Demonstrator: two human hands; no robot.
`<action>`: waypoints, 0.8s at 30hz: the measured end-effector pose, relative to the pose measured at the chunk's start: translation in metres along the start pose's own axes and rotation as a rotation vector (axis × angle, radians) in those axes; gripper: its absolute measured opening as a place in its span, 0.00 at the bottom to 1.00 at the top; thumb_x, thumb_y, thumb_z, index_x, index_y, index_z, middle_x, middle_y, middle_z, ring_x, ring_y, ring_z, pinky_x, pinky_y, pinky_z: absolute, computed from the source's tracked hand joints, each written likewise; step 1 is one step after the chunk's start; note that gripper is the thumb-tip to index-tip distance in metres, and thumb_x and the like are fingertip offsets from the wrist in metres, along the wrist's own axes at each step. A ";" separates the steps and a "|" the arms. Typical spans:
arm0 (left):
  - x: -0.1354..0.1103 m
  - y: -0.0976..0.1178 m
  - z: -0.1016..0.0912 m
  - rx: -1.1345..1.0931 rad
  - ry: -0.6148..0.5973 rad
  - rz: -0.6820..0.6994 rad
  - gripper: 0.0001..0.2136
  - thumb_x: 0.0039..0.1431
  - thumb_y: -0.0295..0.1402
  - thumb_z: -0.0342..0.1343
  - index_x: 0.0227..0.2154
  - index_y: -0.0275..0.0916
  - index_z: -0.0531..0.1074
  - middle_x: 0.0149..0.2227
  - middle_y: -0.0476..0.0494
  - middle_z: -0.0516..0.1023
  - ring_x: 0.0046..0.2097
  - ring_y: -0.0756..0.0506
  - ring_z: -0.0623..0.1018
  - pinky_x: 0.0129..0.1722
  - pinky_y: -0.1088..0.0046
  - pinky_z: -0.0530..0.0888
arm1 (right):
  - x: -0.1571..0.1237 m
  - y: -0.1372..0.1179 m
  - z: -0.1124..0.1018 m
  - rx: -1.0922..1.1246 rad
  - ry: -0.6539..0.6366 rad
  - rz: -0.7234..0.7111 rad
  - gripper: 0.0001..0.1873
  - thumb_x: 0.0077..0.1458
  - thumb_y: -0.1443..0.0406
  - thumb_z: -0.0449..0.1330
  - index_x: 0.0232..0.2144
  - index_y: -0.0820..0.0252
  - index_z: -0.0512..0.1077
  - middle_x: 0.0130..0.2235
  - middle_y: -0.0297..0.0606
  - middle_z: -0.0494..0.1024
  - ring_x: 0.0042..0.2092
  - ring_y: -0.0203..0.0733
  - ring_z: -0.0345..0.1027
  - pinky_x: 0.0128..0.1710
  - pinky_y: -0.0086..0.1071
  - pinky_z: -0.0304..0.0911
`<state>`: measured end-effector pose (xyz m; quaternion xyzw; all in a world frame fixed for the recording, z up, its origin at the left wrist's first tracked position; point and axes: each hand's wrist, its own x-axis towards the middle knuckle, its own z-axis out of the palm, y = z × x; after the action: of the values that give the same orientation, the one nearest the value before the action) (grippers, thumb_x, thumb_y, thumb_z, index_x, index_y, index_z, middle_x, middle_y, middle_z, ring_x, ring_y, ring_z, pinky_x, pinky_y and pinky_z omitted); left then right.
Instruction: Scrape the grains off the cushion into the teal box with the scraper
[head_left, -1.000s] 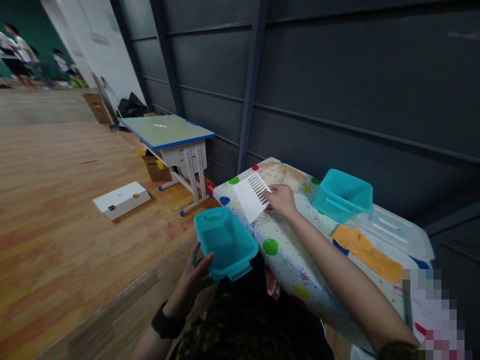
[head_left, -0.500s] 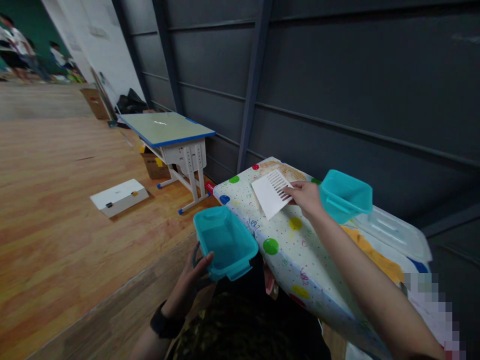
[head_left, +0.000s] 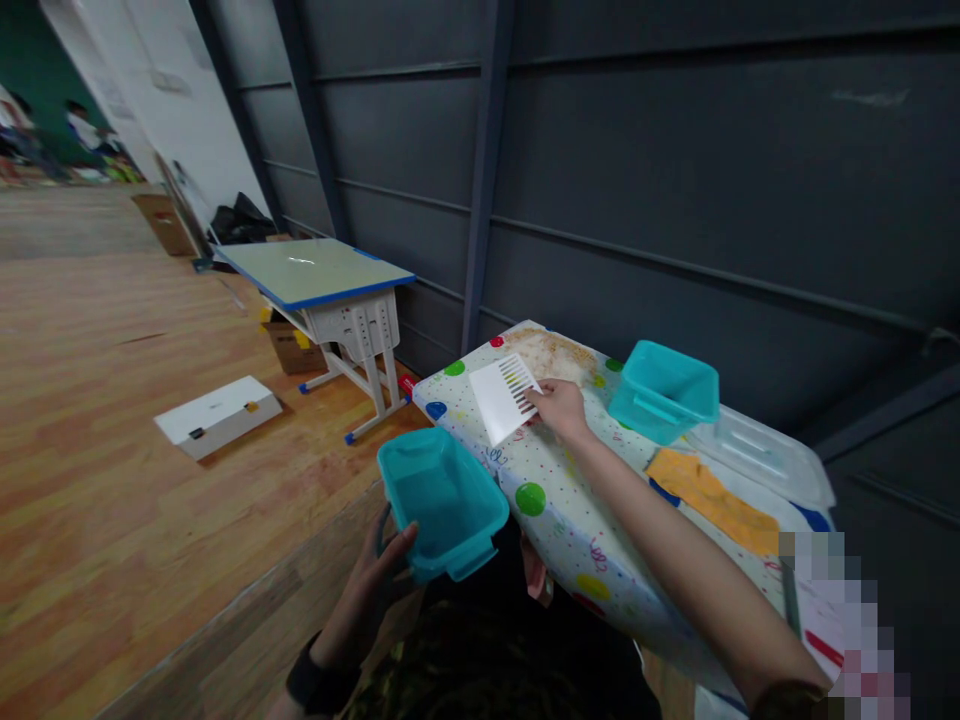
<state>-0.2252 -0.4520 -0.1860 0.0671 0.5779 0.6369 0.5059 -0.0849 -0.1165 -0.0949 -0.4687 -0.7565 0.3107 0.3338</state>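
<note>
**Head view: slotted card beside the grain, tub held off the counter's edge**

At the centre of the frame the right hand (head_left: 559, 405) pinches a white slotted card (head_left: 499, 400) by its lower right corner. The card's slotted end is turned toward the pile of grain (head_left: 551, 352) just above it, on the dotted cloth of the counter (head_left: 559, 530). Its plain end points to the lower left. Down that way, past the counter's edge and lower than it, the left hand (head_left: 379, 575) grips the near wall of an open teal tub (head_left: 439, 500), mouth up. Grain, card and tub thus lie along one diagonal, from upper right to lower left, and the right hand is much the nearer to the grain. Right of the pile sit a second teal tub (head_left: 664, 390), a clear lid (head_left: 761, 455) and an orange cloth (head_left: 712, 495).
</note>
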 end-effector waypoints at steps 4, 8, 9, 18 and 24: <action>0.000 0.000 -0.001 0.012 -0.016 0.009 0.57 0.59 0.57 0.77 0.85 0.51 0.53 0.75 0.28 0.78 0.57 0.30 0.91 0.52 0.53 0.89 | -0.006 0.015 -0.029 0.062 0.017 0.133 0.05 0.57 0.65 0.71 0.35 0.58 0.87 0.31 0.44 0.90 0.37 0.54 0.89 0.38 0.38 0.83; 0.001 -0.001 -0.001 0.007 -0.046 -0.001 0.57 0.61 0.56 0.77 0.85 0.53 0.52 0.75 0.30 0.79 0.58 0.31 0.90 0.57 0.53 0.88 | -0.009 0.016 -0.057 0.192 -0.072 0.161 0.05 0.58 0.63 0.73 0.36 0.59 0.86 0.33 0.44 0.90 0.33 0.50 0.86 0.33 0.37 0.82; 0.001 -0.001 -0.001 0.013 -0.037 -0.012 0.57 0.61 0.56 0.77 0.85 0.54 0.51 0.75 0.30 0.79 0.58 0.32 0.91 0.57 0.53 0.88 | -0.006 0.014 -0.065 0.226 -0.095 0.157 0.07 0.59 0.62 0.73 0.38 0.60 0.86 0.34 0.45 0.90 0.33 0.50 0.86 0.32 0.37 0.82; -0.002 0.001 0.006 0.030 0.017 -0.043 0.60 0.56 0.55 0.80 0.85 0.51 0.53 0.74 0.27 0.79 0.57 0.30 0.91 0.50 0.55 0.90 | 0.027 0.004 -0.113 -0.381 0.016 -0.371 0.13 0.67 0.63 0.68 0.49 0.54 0.91 0.48 0.44 0.94 0.50 0.57 0.89 0.49 0.42 0.79; 0.002 -0.004 0.010 0.003 0.026 -0.067 0.64 0.50 0.53 0.83 0.85 0.54 0.53 0.70 0.27 0.83 0.57 0.25 0.90 0.50 0.51 0.90 | 0.006 0.010 -0.083 -0.613 -0.071 -0.465 0.19 0.75 0.64 0.61 0.59 0.48 0.89 0.55 0.41 0.92 0.52 0.54 0.89 0.51 0.39 0.78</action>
<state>-0.2173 -0.4441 -0.1872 0.0401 0.5872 0.6195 0.5194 -0.0163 -0.0945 -0.0529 -0.3516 -0.9115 0.0020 0.2135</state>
